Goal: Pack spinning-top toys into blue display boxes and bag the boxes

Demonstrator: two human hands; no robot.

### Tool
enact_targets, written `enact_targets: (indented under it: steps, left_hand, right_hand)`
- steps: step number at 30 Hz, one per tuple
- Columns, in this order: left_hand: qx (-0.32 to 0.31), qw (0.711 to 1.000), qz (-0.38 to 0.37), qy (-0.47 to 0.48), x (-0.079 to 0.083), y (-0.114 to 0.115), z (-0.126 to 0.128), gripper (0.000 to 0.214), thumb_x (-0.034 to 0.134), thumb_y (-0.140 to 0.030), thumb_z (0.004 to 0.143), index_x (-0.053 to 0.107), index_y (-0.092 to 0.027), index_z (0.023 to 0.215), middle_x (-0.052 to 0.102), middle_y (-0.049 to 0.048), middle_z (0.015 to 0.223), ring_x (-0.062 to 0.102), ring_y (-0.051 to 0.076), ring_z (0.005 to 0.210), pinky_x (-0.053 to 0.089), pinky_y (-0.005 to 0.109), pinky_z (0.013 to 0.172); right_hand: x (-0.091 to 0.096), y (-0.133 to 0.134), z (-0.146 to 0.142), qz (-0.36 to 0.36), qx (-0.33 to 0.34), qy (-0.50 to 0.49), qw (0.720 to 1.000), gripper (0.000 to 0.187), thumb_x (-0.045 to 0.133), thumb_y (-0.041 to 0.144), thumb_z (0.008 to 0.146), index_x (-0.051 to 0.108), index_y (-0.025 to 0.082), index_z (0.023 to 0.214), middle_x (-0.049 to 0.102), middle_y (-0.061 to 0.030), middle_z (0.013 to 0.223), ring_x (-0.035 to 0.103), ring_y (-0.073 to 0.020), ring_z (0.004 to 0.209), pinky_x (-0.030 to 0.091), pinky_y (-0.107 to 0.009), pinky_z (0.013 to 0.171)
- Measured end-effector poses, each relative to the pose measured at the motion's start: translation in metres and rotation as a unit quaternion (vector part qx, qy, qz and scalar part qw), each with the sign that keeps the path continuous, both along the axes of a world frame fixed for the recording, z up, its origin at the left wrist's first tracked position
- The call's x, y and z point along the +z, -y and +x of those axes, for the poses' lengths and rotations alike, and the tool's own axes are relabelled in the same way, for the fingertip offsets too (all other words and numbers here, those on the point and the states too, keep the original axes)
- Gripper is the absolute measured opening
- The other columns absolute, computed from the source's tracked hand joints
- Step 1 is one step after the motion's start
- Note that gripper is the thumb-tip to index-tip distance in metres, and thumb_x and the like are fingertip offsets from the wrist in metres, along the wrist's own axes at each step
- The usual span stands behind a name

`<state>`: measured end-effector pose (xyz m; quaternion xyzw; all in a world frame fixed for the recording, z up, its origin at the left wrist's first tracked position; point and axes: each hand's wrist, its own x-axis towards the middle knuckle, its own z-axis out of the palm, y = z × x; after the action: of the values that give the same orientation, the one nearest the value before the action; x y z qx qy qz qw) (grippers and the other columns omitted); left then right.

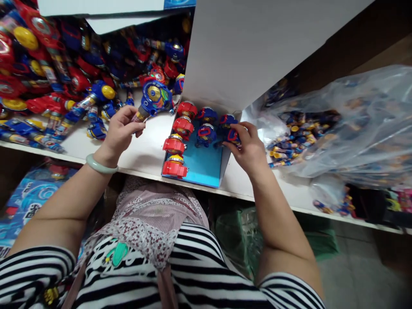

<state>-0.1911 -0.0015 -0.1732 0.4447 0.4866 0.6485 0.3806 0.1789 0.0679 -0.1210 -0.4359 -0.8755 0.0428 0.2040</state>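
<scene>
My left hand [121, 131] is closed around the tube-shaped handle of a blue toy top launcher [157, 97], holding it up left of the box. Its round head has a gold and green centre. My right hand [250, 150] pinches another blue toy launcher [233, 136] at the right side of the open display box [202, 169], which has a light-blue floor. Inside, a column of several red toy launchers [174, 146] stands along the left wall. Blue toy launchers [206, 134] stand in the middle, and one more blue launcher [227, 120] sits behind my right fingers.
A large pile of red and blue toy launchers [77, 77] covers the left of the white shelf [141, 154]. The box's tall white lid [231, 47] rises behind. On the right lies a clear plastic bag [350, 107] with small blue and yellow pieces [296, 133].
</scene>
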Motion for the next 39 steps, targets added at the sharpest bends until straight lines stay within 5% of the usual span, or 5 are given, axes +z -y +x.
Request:
enact_targets:
  steps: [13, 18, 27, 32, 39]
  left_hand:
    - [-0.059, 0.998, -0.011, -0.016, 0.000, 0.007, 0.008, 0.025, 0.076, -0.019, 0.064, 0.063, -0.020, 0.085, 0.055, -0.0031, 0.064, 0.044, 0.009, 0.053, 0.031, 0.025, 0.044]
    - [-0.072, 0.996, -0.038, -0.037, 0.007, 0.008, 0.011, 0.025, 0.077, -0.032, 0.069, 0.059, -0.021, 0.083, 0.048, -0.0042, 0.060, 0.040, 0.009, 0.048, 0.031, 0.024, 0.044]
    - [-0.129, 0.937, 0.179, -0.272, 0.054, 0.003, 0.067, 0.030, 0.073, -0.039, 0.082, 0.063, -0.020, 0.104, 0.065, 0.0048, 0.095, 0.059, 0.017, 0.083, 0.049, 0.030, 0.076]
    - [0.019, 0.947, 0.034, -0.319, 0.012, -0.037, 0.002, 0.039, 0.058, -0.045, 0.092, 0.058, -0.018, 0.119, 0.065, 0.0082, 0.108, 0.062, 0.018, 0.094, 0.051, 0.031, 0.086]
    - [0.002, 0.769, -0.224, -0.598, -0.050, -0.081, -0.022, 0.039, 0.064, -0.027, 0.087, 0.059, -0.006, 0.120, 0.060, 0.0238, 0.122, 0.053, 0.038, 0.122, 0.041, 0.049, 0.106]
  right_hand:
    - [-0.001, -0.010, -0.012, -0.066, 0.108, 0.064, 0.990, 0.053, 0.061, 0.033, 0.090, 0.052, 0.023, 0.141, 0.053, -0.0154, 0.138, 0.056, -0.0322, 0.125, 0.052, -0.048, 0.104]
    - [-0.013, -0.001, -0.014, -0.026, 0.036, 0.074, 0.996, 0.064, 0.068, 0.043, 0.086, 0.049, 0.025, 0.145, 0.041, -0.0182, 0.152, 0.042, -0.0440, 0.138, 0.040, -0.067, 0.109]
    - [0.041, 0.034, -0.086, 0.011, 0.058, -0.278, 0.959, 0.072, 0.047, 0.060, 0.096, 0.019, 0.033, 0.157, 0.046, -0.0112, 0.146, 0.053, -0.0317, 0.132, 0.050, -0.054, 0.107]
    - [0.008, 0.035, -0.043, 0.079, 0.077, -0.329, 0.938, 0.062, 0.071, 0.046, 0.087, 0.047, 0.033, 0.143, 0.058, -0.0075, 0.134, 0.061, -0.0279, 0.122, 0.053, -0.049, 0.105]
    - [-0.046, 0.054, -0.035, 0.072, 0.112, -0.235, 0.963, 0.062, 0.072, 0.025, 0.087, 0.048, 0.034, 0.144, 0.065, -0.0089, 0.126, 0.064, -0.0263, 0.121, 0.059, -0.043, 0.097]
